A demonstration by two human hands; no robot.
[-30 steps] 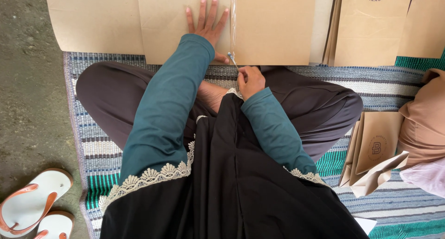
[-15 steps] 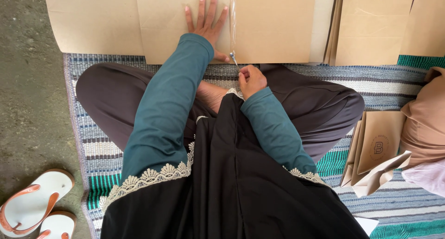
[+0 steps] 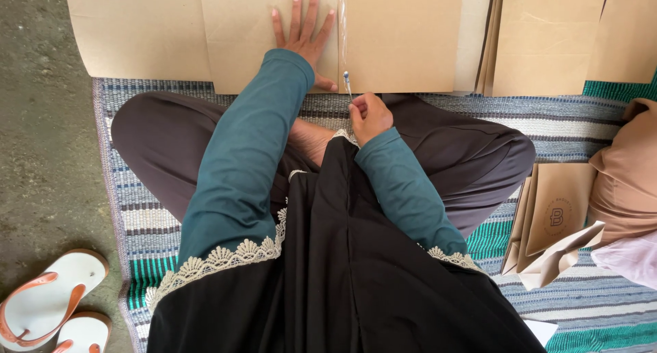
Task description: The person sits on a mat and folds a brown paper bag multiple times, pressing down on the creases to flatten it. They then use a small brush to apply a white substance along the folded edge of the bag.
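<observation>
Left hand [image 3: 302,33] lies flat, fingers spread, on the brown paper sheet [image 3: 274,45]; right hand [image 3: 369,115] grips a thin glue applicator [image 3: 348,83] at the sheet's edge.

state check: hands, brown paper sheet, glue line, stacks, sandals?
left hand: flat, fingers spread, pressing the brown paper sheet
right hand: closed on a thin applicator, tip at sheet edge
glue line: wet, glossy, running down the sheet
folded paper bags: stacked on the mat
sandals: off, on the floor
</observation>
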